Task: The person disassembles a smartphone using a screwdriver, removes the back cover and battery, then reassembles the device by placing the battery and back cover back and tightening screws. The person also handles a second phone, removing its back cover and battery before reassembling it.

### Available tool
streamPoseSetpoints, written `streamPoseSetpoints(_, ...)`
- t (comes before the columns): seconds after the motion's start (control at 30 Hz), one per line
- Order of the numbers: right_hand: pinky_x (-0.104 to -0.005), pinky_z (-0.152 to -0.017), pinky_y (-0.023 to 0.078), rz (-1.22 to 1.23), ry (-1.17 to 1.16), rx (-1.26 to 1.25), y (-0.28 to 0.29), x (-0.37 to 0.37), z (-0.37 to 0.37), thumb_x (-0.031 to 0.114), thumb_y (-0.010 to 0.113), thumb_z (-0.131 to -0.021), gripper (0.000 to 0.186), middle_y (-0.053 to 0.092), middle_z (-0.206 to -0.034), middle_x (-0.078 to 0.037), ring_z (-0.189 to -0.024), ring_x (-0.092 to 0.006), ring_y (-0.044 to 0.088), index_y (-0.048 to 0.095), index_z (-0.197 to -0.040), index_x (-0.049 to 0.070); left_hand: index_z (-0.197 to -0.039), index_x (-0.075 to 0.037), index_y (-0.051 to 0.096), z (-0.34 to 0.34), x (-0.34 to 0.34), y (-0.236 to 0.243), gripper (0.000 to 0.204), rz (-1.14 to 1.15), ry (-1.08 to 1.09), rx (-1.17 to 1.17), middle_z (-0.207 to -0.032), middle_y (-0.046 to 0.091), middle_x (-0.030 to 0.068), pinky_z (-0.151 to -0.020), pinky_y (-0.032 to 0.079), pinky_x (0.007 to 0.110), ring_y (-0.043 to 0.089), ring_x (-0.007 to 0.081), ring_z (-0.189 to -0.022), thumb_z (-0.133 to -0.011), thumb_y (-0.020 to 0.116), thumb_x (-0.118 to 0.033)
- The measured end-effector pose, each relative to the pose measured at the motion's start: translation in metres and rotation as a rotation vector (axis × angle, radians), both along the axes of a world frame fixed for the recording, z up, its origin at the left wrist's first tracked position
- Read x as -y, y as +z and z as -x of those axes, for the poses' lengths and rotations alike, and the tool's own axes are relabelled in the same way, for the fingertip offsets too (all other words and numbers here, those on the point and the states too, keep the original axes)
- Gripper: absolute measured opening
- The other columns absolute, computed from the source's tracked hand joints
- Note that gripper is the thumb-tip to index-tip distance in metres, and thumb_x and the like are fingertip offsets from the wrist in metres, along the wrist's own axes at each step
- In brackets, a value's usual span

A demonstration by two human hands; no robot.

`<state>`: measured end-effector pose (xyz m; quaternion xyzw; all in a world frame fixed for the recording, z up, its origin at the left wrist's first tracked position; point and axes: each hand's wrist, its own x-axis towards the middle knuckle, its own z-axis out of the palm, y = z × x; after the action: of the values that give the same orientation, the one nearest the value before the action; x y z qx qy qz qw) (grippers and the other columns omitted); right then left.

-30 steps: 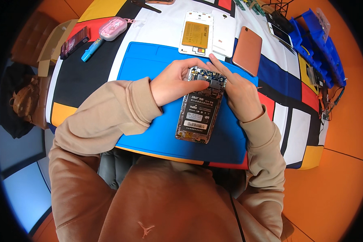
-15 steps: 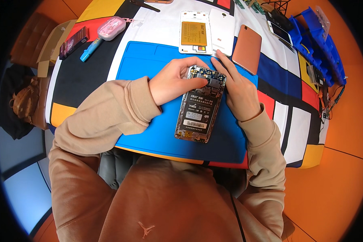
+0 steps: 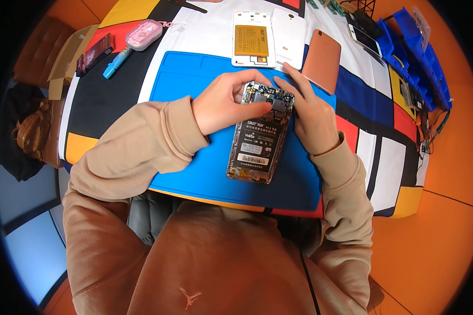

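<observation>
An opened phone point(image 3: 258, 139), back cover off, is tilted above the blue mat point(image 3: 194, 173). Its circuit board shows at the top and its black labelled battery below. My left hand point(image 3: 223, 100) grips the upper left edge, thumb laid across the board and fingers behind, mostly hidden. At the upper right edge my right hand point(image 3: 315, 115) is against the phone, two fingers stretched forward past its top corner; its thumb is hidden. Beyond lie an opened white phone point(image 3: 238, 58) with a yellow battery point(image 3: 251, 40), a white back cover point(image 3: 290, 37) and a copper-coloured phone or cover point(image 3: 322, 60).
At the left are a pink case point(image 3: 143, 35), a light-blue pen-like tool point(image 3: 117, 63) and a dark box point(image 3: 95, 54). Blue parts bins point(image 3: 418, 58) stand far right, near a white-framed phone point(image 3: 365, 39). A cardboard box point(image 3: 68, 63) sits beyond the table's left edge.
The whole view has shifted slightly. Both hands keep nearly the same places on the opened phone, the left thumb still across its board.
</observation>
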<state>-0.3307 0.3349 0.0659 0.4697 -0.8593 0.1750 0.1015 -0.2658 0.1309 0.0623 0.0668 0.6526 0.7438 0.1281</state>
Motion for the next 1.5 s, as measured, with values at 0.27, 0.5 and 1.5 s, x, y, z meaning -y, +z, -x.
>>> streamPoseSetpoints(0.27,-0.0265,-0.06,0.046,0.703,0.02,0.089,0.016,-0.015,-0.002,-0.014,0.042,-0.083,0.025,0.064,-0.094,-0.017,-0.066,-0.0162,0.058,0.061,-0.097,-0.006,-0.106,-0.007,0.061,-0.001,0.007,0.009,0.049,0.779,0.076,-0.628,-0.095,0.062,0.0058,-0.083,0.043,0.033,0.055,0.0215,-0.091,-0.065,0.082,-0.022)
streamPoseSetpoints(0.5,-0.0258,-0.061,0.042,0.89,0.046,0.324,0.012,-0.022,0.0,0.026,0.03,-0.096,0.042,0.064,-0.081,-0.014,-0.064,-0.0123,0.054,0.057,-0.091,-0.006,-0.104,-0.009,0.062,0.002,0.009,0.0,0.046,0.852,0.079,-0.695,-0.093,0.059,0.0055,-0.083,0.037,0.032,0.051,0.0235,-0.089,-0.066,0.081,-0.026)
streamPoseSetpoints(1.5,-0.018,-0.047,0.034,0.866,-0.119,0.694,0.002,-0.006,-0.003,0.018,0.045,-0.1,0.021,0.06,-0.067,-0.005,-0.051,-0.0043,0.043,0.056,-0.101,0.0,-0.099,-0.004,0.067,0.007,0.014,-0.007,0.044,1.016,0.027,-0.964,-0.096,0.059,0.0069,-0.082,0.044,0.034,0.053,0.0252,-0.091,-0.066,0.081,-0.029)
